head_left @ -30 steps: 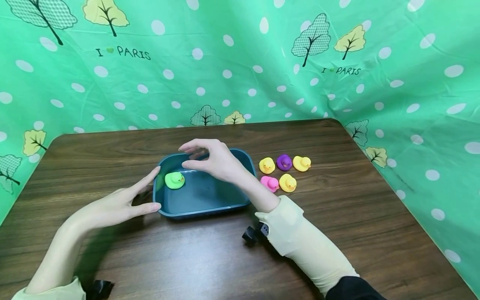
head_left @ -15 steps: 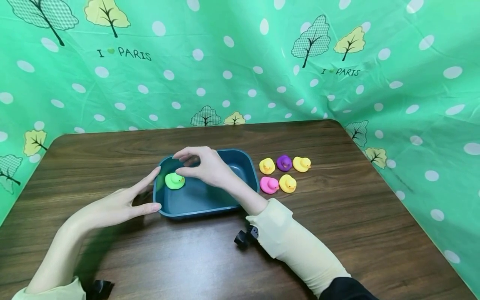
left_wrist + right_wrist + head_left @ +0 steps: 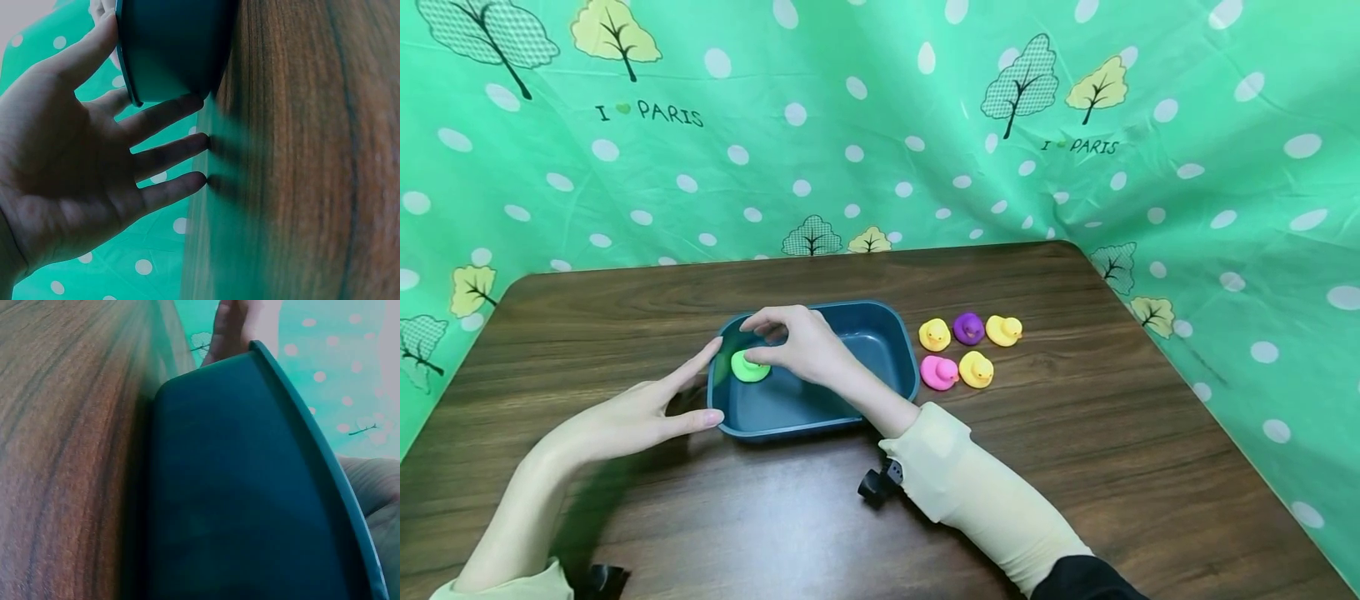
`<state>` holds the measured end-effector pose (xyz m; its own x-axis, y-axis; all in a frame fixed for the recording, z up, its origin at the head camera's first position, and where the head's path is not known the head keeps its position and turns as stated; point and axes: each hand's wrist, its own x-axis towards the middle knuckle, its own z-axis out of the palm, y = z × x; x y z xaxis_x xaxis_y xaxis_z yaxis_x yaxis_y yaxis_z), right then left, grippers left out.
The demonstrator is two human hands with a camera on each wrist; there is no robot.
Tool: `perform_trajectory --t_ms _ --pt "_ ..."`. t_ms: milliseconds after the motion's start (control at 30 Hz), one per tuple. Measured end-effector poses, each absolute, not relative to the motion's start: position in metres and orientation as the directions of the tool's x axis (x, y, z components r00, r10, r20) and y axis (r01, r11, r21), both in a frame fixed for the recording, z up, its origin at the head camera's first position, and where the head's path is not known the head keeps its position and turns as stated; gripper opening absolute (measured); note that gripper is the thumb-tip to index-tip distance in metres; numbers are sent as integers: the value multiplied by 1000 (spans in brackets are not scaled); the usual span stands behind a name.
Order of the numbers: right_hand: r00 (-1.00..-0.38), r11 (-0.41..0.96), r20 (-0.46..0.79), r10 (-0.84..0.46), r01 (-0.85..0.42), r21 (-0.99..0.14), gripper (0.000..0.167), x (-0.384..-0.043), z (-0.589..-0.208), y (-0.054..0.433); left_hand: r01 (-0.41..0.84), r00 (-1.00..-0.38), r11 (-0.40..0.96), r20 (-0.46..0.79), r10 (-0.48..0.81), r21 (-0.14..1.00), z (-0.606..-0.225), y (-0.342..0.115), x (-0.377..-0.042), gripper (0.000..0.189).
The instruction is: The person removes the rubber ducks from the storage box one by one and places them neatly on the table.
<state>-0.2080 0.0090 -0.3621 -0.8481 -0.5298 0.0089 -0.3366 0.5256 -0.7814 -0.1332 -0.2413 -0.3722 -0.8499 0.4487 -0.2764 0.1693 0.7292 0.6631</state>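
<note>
A dark blue plastic bin (image 3: 812, 430) stands on the table with a green toy duck (image 3: 747, 371) inside at its left end. My left hand (image 3: 621, 423) touches the bin's left end, thumb and fingers spread and straight; the left wrist view shows this hand (image 3: 69, 144) against the bin's outer wall (image 3: 175, 50). Reaching over the front rim, my right hand (image 3: 801, 343) is inside the bin, its thumb overlapping the green duck and its fingers bent loosely above it. No grip on the duck is visible. In the right wrist view the bin's wall (image 3: 237, 475) hides most of that hand.
Right of the bin, several more toy ducks sit on the wooden table (image 3: 1075, 450): a purple one (image 3: 968, 328), a pink one (image 3: 938, 372) and yellow ones (image 3: 977, 369). A green dotted curtain (image 3: 880, 100) hangs behind the table.
My right hand has moved left and down inside the bin to the green duck. The left hand has stayed at the bin's left end.
</note>
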Motion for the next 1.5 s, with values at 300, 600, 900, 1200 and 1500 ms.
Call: perform_trajectory --t_ms 300,600,900,1200,1500 --pt "-846 538 -30 -532 -311 -784 35 -207 -368 6 182 -848 716 -262 461 674 -373 -241 -134 92" --pt "-847 568 -48 -530 -313 -761 36 -208 -372 3 182 -850 725 -264 455 664 -372 -241 -133 92" --pt "-854 609 -57 -518 -320 -726 36 -206 -373 1 185 -851 728 -263 455 660 -372 -241 -134 93" --pt "-850 625 -73 -521 -322 -711 38 -204 -372 -1 183 -852 726 -263 454 663 -371 -241 -133 92" --pt "-837 652 -122 -534 -315 -690 41 -205 -373 -2 175 -850 741 -280 446 648 -371 -242 -133 93"
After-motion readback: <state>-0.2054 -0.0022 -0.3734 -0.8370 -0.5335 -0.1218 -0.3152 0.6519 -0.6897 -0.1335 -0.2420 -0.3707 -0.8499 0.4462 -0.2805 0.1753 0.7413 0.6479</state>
